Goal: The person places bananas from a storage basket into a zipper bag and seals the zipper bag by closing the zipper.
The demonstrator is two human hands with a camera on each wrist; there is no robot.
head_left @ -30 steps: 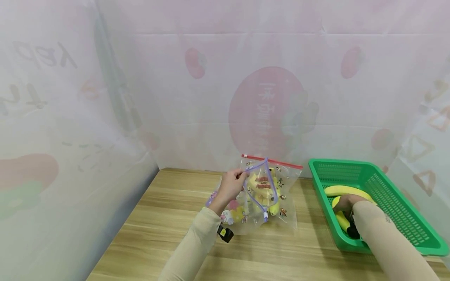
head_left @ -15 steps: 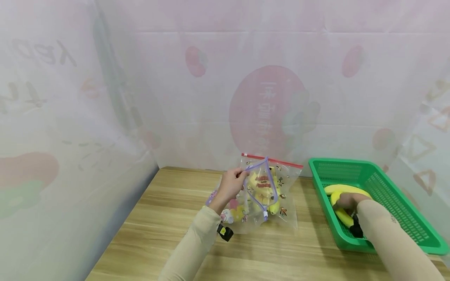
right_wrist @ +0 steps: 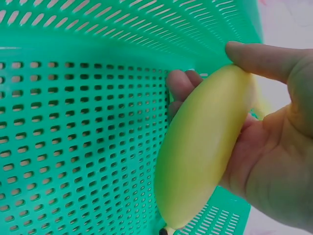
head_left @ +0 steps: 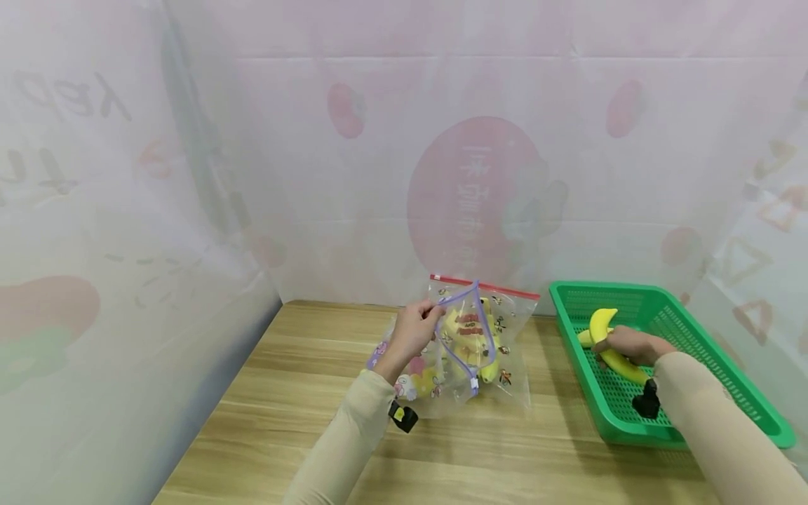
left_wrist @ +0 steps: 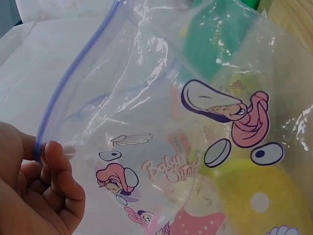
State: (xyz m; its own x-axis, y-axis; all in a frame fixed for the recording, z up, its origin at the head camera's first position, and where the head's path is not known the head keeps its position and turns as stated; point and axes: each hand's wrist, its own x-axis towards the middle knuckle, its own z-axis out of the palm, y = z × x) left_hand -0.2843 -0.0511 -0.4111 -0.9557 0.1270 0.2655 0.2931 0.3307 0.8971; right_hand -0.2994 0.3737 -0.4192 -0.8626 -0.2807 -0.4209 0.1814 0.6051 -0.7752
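My left hand (head_left: pixel 413 333) pinches the purple zip edge of a clear zip bag (left_wrist: pixel 68 88) printed with cartoon figures. The mouth of this bag gapes, and a rounded yellow thing (left_wrist: pixel 264 196) shows through its film. Behind it lies a second clear zip bag with a red zip (head_left: pixel 499 288), holding yellow things that look like bananas. Inside the green basket (head_left: pixel 726 375), my right hand (head_left: pixel 631 344) grips a yellow banana (right_wrist: pixel 205 142) round its middle, thumb on one side and fingers on the other. Another banana (head_left: pixel 585 339) lies in the basket, mostly hidden behind the held one.
The wooden table (head_left: pixel 303 365) carries both bags and, at the right, the basket. A pale printed curtain (head_left: pixel 303 182) encloses the back and both sides. Small black wrist cameras (head_left: pixel 404 416) stick out below both wrists.
My right hand has taken hold of the banana and lifted it off the basket floor, tilting its tip upward. My left hand keeps its pinch on the bag in the same place.
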